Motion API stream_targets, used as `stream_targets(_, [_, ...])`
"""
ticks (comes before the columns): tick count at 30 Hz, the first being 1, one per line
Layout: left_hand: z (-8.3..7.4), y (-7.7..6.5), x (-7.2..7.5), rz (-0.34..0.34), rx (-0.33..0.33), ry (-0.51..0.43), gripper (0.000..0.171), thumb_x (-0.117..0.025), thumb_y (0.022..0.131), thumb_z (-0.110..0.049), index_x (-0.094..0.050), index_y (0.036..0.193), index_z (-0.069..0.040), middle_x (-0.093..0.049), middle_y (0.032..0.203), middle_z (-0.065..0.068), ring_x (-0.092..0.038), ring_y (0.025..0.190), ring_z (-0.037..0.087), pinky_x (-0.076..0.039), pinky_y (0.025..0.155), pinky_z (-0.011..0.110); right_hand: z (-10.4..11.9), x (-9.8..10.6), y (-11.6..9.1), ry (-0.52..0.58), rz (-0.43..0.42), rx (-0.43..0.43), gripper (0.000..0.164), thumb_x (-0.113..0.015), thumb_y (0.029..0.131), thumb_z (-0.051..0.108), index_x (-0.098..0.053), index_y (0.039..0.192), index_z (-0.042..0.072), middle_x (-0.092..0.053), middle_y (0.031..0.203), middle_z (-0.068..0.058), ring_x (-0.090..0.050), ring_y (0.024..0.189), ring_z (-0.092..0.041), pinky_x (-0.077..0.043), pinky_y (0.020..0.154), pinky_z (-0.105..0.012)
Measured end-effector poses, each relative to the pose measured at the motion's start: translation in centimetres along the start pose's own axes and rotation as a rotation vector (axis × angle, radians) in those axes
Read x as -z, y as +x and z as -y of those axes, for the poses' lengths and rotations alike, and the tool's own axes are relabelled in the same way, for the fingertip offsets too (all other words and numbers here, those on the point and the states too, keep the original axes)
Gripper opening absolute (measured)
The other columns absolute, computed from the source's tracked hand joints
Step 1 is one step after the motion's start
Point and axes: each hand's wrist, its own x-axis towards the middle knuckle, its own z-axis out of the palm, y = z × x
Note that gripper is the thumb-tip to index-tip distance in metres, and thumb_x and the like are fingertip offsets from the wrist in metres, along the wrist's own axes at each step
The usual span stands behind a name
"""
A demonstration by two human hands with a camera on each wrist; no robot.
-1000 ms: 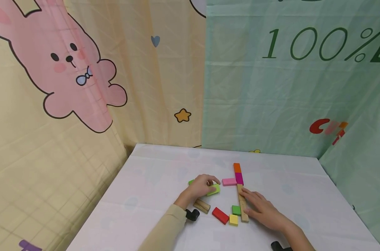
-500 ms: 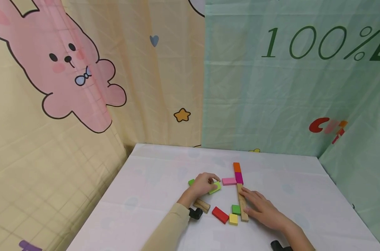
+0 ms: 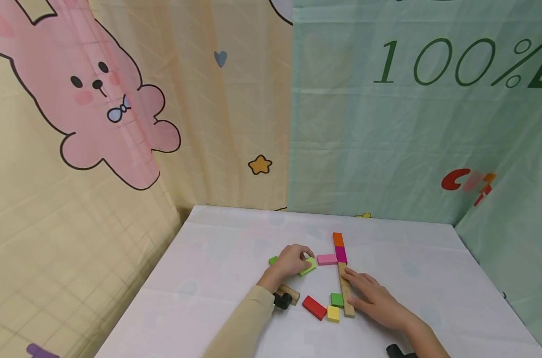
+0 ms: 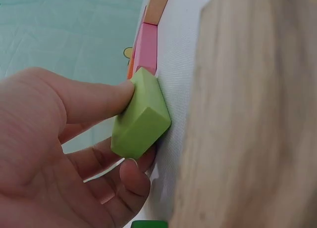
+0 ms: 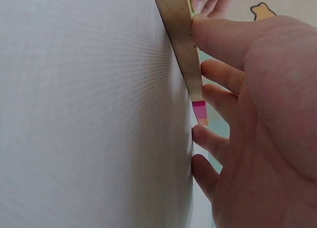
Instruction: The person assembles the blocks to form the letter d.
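our left hand (image 3: 290,262): bare, long beige sleeve to the wrist | our right hand (image 3: 373,298): bare, no sleeve in view | black camera mounts at both our wrists

Left hand (image 3: 289,262) curled in a grip, right hand (image 3: 373,297) flat.

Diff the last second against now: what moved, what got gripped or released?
The left hand, still holding the light green block, slid it slightly toward the pink block. Nothing was released. The right hand stays flat against the wooden bar; the other blocks are unmoved.
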Motion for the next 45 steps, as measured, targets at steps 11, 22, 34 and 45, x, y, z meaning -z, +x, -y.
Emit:
stream_targets(11, [-0.19,0.36,-0.28,-0.047,0.036,0.077,0.018,-0.073,0.092,-0.019,-0.077,0.109,-0.019,-0.060,0.082,-0.006,-0.052,0.075,0.012,-0.043,0.063,0.028,0.18,-0.07,0.03,0.008,0.009,-0.034,0.074,-0.062,0.093,0.058,-0.037,0.157,0.030,-0.031,0.162,0.003,-0.028,0.143,-0.036,-0.030,0.101,-0.075])
stream_targets(22, [-0.38,0.35,-0.40,-0.023,0.058,0.047,0.020,-0.073,0.093,-0.021,-0.077,0.112,-0.018,-0.059,0.083,-0.004,-0.052,0.074,0.013,-0.042,0.063,0.028,0.35,0.09,-0.08,0.015,0.008,-0.030,0.074,-0.062,0.093,0.057,-0.038,0.157,0.028,-0.032,0.162,0.002,-0.028,0.143,-0.036,-0.028,0.101,-0.076])
stream_targets(34, [-0.45,0.25,-0.56,-0.030,0.066,0.042,0.019,-0.074,0.092,-0.022,-0.077,0.111,-0.018,-0.060,0.081,-0.004,-0.053,0.073,0.013,-0.042,0.063,0.027,0.44,0.09,-0.14,0.007,0.006,-0.029,0.074,-0.063,0.092,0.056,-0.039,0.156,0.027,-0.033,0.161,0.001,-0.029,0.142,-0.036,-0.030,0.100,-0.076])
stream_targets(45, [-0.47,0.28,-0.56,-0.040,0.058,0.049,0.017,-0.074,0.092,-0.022,-0.077,0.109,-0.018,-0.059,0.082,-0.005,-0.052,0.076,0.012,-0.042,0.064,0.027,0.47,-0.05,-0.05,-0.003,0.006,-0.047,0.075,-0.065,0.092,0.056,-0.039,0.156,0.029,-0.034,0.160,0.002,-0.032,0.141,-0.033,-0.035,0.099,-0.073])
